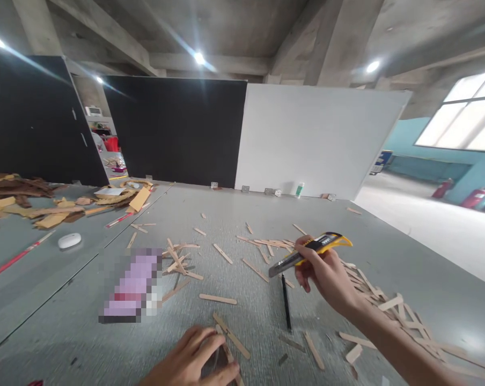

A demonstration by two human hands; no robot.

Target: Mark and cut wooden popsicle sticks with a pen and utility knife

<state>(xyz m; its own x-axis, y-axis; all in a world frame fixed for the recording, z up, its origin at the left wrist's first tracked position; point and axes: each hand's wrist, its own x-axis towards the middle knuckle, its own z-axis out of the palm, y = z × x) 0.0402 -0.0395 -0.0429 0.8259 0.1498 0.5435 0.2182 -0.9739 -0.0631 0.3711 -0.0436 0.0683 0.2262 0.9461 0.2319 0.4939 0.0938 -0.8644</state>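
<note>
My right hand (pixel 325 276) is raised above the grey table (pixel 65 332) and grips a yellow and black utility knife (pixel 307 249), blade end pointing left. My left hand (pixel 194 359) rests low at the bottom edge, fingers curled over wooden craft sticks (pixel 231 336) and pressing them to the table. What lies under the palm is hidden. A black pen (pixel 286 303) lies on the table between the two hands.
Several loose wooden sticks (pixel 391 305) are scattered across the table, thickest on the right. A blurred purple object (pixel 136 284) lies left of centre, a white mouse (pixel 69 240) further left. Cardboard scraps (pixel 45 206) pile up at far left. Black and white partition panels (pixel 242 134) stand behind.
</note>
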